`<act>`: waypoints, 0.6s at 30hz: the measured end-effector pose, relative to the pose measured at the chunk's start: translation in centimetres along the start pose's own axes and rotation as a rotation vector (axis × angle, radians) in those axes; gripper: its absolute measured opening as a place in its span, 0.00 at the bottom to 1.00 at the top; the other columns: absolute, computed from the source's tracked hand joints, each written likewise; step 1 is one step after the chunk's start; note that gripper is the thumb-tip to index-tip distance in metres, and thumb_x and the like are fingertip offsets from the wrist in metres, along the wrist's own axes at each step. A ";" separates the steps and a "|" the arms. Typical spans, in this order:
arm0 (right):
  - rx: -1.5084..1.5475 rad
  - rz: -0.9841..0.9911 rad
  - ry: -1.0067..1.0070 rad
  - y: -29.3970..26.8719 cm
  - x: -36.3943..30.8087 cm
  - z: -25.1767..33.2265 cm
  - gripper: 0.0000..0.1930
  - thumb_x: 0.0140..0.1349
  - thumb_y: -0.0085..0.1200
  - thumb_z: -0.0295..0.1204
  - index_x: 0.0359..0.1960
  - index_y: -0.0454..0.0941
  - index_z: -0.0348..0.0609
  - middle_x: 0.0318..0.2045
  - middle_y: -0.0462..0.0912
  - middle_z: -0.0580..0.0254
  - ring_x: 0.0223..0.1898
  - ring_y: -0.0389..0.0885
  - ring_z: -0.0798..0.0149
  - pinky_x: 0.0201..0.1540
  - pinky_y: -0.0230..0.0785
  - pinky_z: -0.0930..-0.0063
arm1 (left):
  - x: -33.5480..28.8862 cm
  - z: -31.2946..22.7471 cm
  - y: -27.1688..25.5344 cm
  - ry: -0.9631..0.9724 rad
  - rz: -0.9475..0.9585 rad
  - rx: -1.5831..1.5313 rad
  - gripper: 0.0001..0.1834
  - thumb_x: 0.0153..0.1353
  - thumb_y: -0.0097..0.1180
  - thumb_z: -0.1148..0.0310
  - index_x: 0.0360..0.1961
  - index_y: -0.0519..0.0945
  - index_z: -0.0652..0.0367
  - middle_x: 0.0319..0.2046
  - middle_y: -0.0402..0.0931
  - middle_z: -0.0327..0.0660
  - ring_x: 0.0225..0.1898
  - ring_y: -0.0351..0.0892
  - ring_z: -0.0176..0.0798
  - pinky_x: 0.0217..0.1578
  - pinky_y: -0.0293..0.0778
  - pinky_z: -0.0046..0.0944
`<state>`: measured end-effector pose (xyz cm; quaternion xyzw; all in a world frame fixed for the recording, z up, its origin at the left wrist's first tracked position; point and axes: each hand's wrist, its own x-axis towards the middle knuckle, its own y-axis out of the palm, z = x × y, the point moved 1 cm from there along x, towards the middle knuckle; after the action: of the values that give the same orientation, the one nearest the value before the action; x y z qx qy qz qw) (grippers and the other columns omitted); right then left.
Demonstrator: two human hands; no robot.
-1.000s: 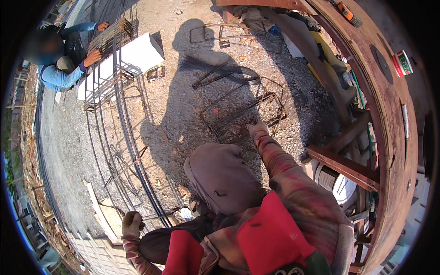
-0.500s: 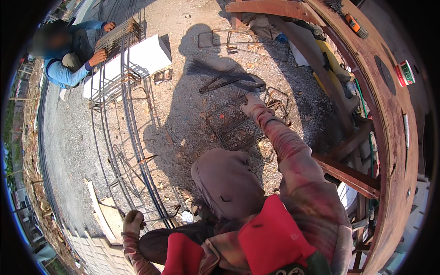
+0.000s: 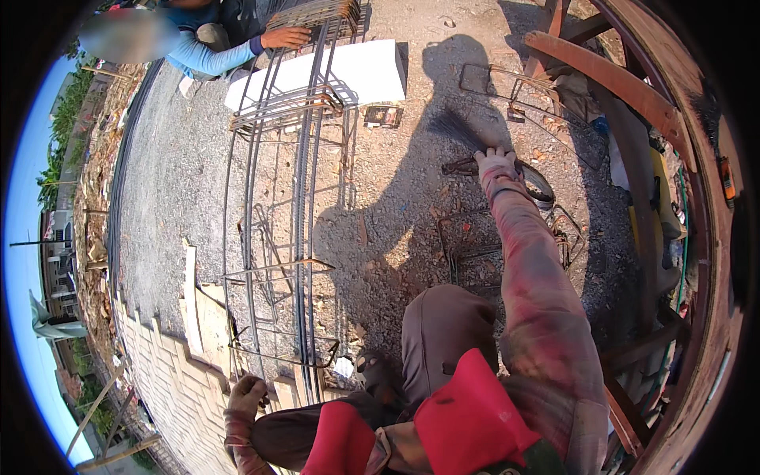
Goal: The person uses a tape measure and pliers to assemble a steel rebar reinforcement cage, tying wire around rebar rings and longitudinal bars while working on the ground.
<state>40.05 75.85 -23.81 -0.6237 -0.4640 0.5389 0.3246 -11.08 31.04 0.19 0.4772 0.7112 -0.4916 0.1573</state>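
Note:
My right hand (image 3: pixel 497 161) reaches down ahead of me, its fingers bent over a bundle of thin black tie wire (image 3: pixel 457 129) on the gravel. One end of the wire fans out to the left; a looped part (image 3: pixel 540 188) shows to the right. Beside the hand lie dark metal pincers (image 3: pixel 459 168), partly covered by it. My left hand (image 3: pixel 247 394) is closed by my left knee; what it holds, if anything, is hidden. Close to it runs a long rebar cage (image 3: pixel 302 229) of straight bars with bent stirrups (image 3: pixel 317 265).
A co-worker's hand (image 3: pixel 286 37) rests on stacked stirrups (image 3: pixel 336 14) at the cage's far end. A white block (image 3: pixel 364 71) lies beneath the bars. Loose bent stirrups (image 3: pixel 475 79) lie on the gravel. At right stands a wooden bench (image 3: pixel 716 269); pavers (image 3: pixel 170 364) lie at lower left.
My right hand has moved forward from short of the wire onto the bundle. My view has turned, shifting the scene rightward. My left hand stays near my knee. One co-worker's hand has left the view.

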 end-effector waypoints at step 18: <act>0.492 0.168 -0.109 2.2 -13.2 -4.0 0.27 0.53 0.57 0.44 0.52 0.68 0.44 0.52 0.70 0.47 0.53 0.71 0.47 0.52 0.67 0.60 | 1.9 -2.0 0.6 -0.044 0.077 0.031 0.10 0.58 0.53 0.66 0.33 0.75 0.62 0.23 0.74 0.39 0.20 0.73 0.33 0.22 0.70 0.33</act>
<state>44.56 63.20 -20.12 -0.5323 -0.2825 0.6934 0.3950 -11.04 33.72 -0.51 0.4955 0.6810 -0.5067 0.1841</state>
